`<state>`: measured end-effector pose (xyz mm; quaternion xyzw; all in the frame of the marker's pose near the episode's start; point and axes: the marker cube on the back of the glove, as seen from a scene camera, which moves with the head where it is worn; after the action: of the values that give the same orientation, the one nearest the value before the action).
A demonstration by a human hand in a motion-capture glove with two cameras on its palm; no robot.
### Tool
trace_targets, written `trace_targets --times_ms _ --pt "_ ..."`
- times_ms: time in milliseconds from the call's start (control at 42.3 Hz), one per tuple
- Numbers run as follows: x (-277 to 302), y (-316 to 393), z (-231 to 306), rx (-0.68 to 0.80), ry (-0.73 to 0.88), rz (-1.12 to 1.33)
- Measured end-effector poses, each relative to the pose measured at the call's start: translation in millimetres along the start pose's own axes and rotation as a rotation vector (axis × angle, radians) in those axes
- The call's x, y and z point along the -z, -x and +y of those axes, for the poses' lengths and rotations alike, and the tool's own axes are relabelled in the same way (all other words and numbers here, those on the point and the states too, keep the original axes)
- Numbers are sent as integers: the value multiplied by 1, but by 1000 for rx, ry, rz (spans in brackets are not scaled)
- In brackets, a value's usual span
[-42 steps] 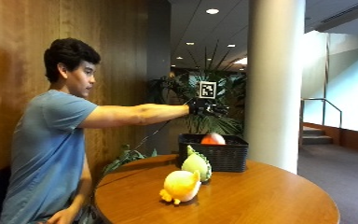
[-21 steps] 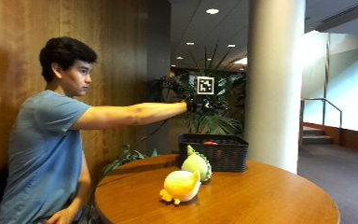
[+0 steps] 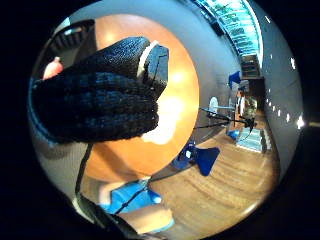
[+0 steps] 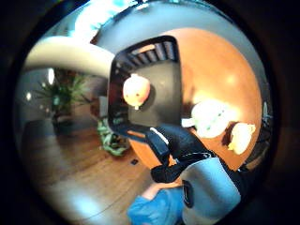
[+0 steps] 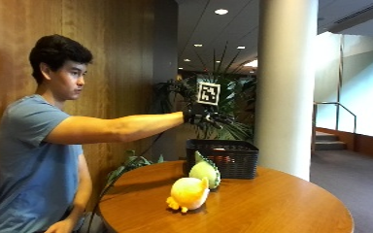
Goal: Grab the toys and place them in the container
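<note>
My gloved right hand [image 5: 205,117] hovers above the black basket [image 5: 224,158] at the far side of the round table, arm stretched out. Its fingers hang relaxed and hold nothing. The thumb side palm view looks down into the basket [image 4: 115,93], where an orange plush toy [image 4: 136,90] lies on the bottom. The same toy [image 3: 52,67] peeks past my gloved fingers [image 3: 100,100] in the little finger side view. In front of the basket on the table stand a green plush toy [image 5: 204,172] and a yellow plush toy [image 5: 188,192], touching each other.
The wooden table [image 5: 283,204] has bare surface to the right of the toys. A white pillar [image 5: 287,82] rises behind the basket, and a potted plant [image 5: 235,97] stands behind my hand. A wood wall is at the left.
One second ago the orange toy showed at the basket's rim under my hand. It has since dropped inside, and my hand has stayed above the basket, empty.
</note>
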<state>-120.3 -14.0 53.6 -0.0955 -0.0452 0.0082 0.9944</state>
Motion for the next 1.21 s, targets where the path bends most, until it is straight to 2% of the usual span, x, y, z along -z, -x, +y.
trace_targets --times_ms 166,260,379,639,757,828,899,1017,1112,1207 --pt "-41 -30 15 49 60 34" --pt "-66 -46 18 12 103 38" --pt "-98 -56 23 80 149 32" --pt "-156 -51 16 26 241 27" --pt "-186 -61 7 -131 290 146" --pt "-197 -51 5 -48 301 24" --pt "-206 -44 4 9 293 -40" --pt "-225 -64 -1 -135 202 128" --pt "-220 -45 -1 -5 93 -121" --pt "-210 -45 -3 -23 32 -158"
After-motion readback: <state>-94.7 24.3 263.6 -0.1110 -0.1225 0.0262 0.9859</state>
